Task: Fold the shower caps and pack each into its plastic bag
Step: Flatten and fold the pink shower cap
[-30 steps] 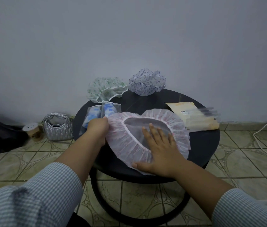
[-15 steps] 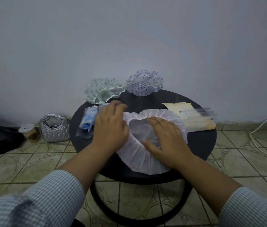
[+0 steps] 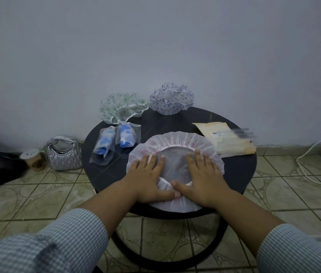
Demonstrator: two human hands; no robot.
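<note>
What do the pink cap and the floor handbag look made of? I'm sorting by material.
Pink cap: thin translucent plastic film, probably; the dark table shows through, rim gathered. Handbag: shiny silver quilted fabric or faux leather; unclear which.

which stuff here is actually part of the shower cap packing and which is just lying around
Part of the job:
- pink shower cap, pressed flat by left hand and right hand
- green shower cap
- purple shower cap
- two bagged blue caps
- stack of plastic bags

Just lying about:
- silver handbag
- small tub
- white cable
</note>
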